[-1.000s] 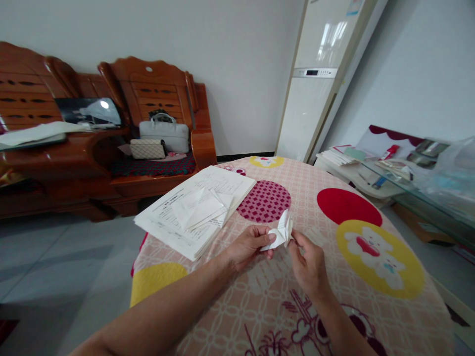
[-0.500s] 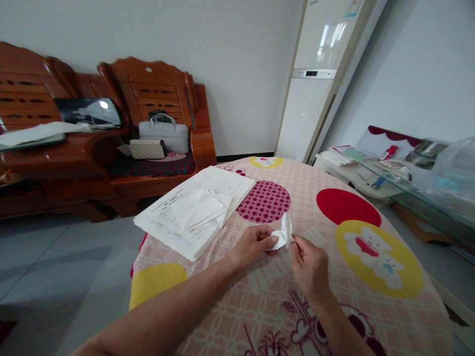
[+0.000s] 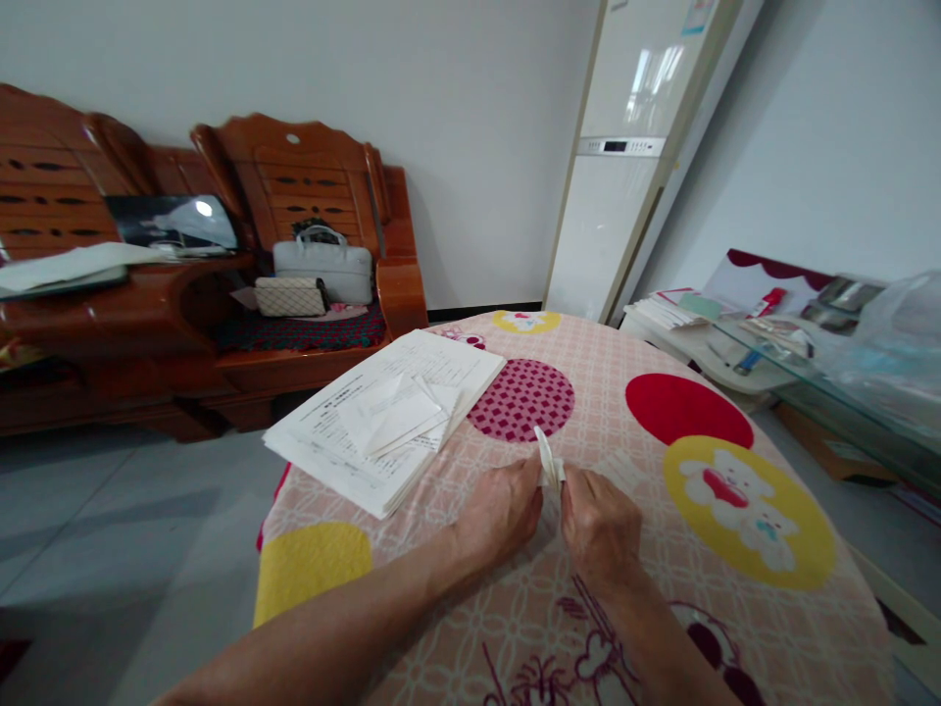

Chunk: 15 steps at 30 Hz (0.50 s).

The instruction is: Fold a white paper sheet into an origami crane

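A small piece of folded white paper (image 3: 548,459) stands up between my two hands, above the patterned tablecloth. My left hand (image 3: 504,505) is closed on its left side, knuckles up. From the right, my right hand (image 3: 599,520) pinches the other side of the same paper. The two hands almost touch, and they hide the paper's lower part. Left of them lies a stack of printed sheets (image 3: 338,441), with loose folded paper pieces (image 3: 404,417) on top of it.
The round table wears a cloth (image 3: 470,608) with coloured circles. Behind it on the left is a wooden sofa (image 3: 294,167) holding a grey bag (image 3: 323,270). A tall white air conditioner (image 3: 610,216) stands at the back. At right is a glass-topped table (image 3: 823,392) with clutter.
Both hands have turned and drawn closer together on the folded paper. The left fingers have curled inward, and the paper now shows its narrow edge. The stack has stayed in place.
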### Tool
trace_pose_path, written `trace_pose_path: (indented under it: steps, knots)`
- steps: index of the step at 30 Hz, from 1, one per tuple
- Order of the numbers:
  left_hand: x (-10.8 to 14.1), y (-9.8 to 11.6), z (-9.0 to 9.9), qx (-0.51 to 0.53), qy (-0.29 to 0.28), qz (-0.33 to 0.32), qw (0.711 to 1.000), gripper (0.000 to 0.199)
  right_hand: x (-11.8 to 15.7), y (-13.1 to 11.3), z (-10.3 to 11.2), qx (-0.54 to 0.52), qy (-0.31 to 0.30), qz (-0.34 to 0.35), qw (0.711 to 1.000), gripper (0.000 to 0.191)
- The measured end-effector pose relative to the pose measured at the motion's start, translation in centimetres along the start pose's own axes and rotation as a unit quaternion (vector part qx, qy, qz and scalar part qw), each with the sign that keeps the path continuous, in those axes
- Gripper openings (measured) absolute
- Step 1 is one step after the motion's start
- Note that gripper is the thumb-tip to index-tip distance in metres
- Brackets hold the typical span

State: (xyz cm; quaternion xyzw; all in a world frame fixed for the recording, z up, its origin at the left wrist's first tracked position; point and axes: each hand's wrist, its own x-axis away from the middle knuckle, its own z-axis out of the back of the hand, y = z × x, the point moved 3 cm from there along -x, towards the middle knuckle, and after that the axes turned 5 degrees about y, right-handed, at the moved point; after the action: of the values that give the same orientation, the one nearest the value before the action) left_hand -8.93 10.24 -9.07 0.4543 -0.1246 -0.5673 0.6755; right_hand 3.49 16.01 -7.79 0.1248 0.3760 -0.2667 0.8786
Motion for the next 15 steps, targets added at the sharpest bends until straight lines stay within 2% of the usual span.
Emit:
trace_pose_path:
  steps: [5, 8, 11, 15]
  knots:
    - [-0.5, -0.5, -0.1, 0.091, 0.014, 0.041, 0.995, 0.023, 0.0, -0.9, -0.4, -0.032, 0.019, -0.014, 0.999, 0.025]
    - [-0.6, -0.1, -0.1, 0.093, 0.007, 0.027, 0.995, 0.032, 0.0, -1.1, -0.6, -0.047, 0.023, -0.048, 0.997, 0.027]
    - [-0.6, 0.3, -0.1, 0.096, 0.005, 0.013, 0.995, 0.044, 0.0, -1.0, -0.8, -0.061, 0.001, -0.083, 0.995, 0.027]
    - [-0.6, 0.9, -0.3, 0.107, 0.023, -0.005, 0.994, 0.041, 0.1, -0.8, -0.9, -0.068, -0.018, -0.118, 0.991, 0.025]
